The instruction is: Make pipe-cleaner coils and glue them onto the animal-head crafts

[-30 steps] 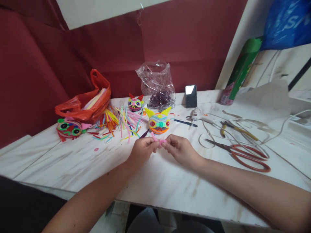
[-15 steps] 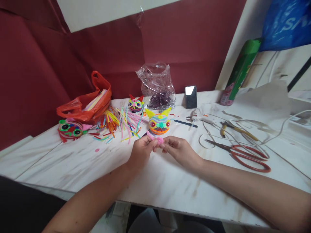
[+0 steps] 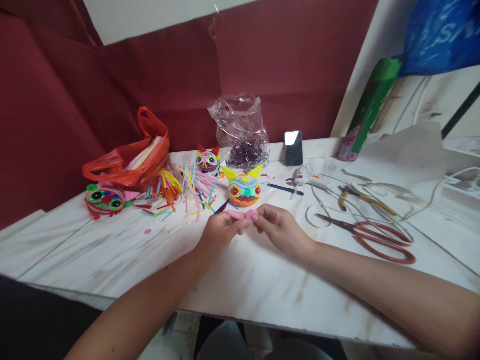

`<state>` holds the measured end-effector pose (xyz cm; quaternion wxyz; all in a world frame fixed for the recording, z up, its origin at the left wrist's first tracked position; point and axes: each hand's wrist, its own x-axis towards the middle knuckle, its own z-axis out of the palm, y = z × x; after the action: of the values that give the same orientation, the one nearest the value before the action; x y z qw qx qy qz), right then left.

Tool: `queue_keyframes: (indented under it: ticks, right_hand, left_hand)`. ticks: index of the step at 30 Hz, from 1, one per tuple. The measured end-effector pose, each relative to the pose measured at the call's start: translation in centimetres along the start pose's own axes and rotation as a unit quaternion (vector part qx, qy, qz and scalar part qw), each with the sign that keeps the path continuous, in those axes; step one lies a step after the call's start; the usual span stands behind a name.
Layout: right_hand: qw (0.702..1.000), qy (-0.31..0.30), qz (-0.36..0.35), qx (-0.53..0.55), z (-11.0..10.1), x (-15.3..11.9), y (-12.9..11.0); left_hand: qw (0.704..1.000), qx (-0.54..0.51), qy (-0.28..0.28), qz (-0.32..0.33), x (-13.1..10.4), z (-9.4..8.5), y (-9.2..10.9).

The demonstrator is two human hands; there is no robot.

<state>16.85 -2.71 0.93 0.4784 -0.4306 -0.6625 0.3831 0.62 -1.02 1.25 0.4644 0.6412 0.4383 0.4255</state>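
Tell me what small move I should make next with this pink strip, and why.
Probably roll the curled end a little further with your right hand: its fingertips pinch that curl, while your left hand holds a straighter length of the pink strip not yet wound in.

Blue plastic bag [image 3: 440,52], upper right: carries large white lettering [image 3: 445,34], in which an S is legible; the slanted strokes following it cannot be read with certainty. Green-and-pink canister [image 3: 371,110], near the bag's lower left: bears printing too small and blurred to read.
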Motion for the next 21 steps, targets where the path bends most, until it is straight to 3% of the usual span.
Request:
queue_keyframes:
  ticks: [4,10,15,18,21]
  right_hand:
    - [1.0,-0.013,-0.017,-0.002,0.2,-0.2,0.0]
    - [0.992,-0.018,-0.059,-0.106,-0.2,-0.2,-0.4]
    - [0.975,-0.062,-0.092,-0.191,-0.9,0.1,-0.9]
    - [0.983,-0.086,-0.061,-0.15,-0.9,0.2,-1.0]
    - [0.995,-0.087,-0.023,-0.039,-0.3,0.0,-0.9]
  left_hand:
    - [1.0,-0.012,0.002,0.027,-0.1,0.1,-0.2]
    - [0.997,0.063,0.046,0.023,-0.5,0.0,0.3]
    - [0.987,0.126,0.029,0.093,-0.6,-0.1,0.6]
    - [0.987,0.112,0.016,0.112,-0.7,-0.2,0.8]
    - [0.992,0.075,0.044,0.089,-0.9,-0.2,1.1]
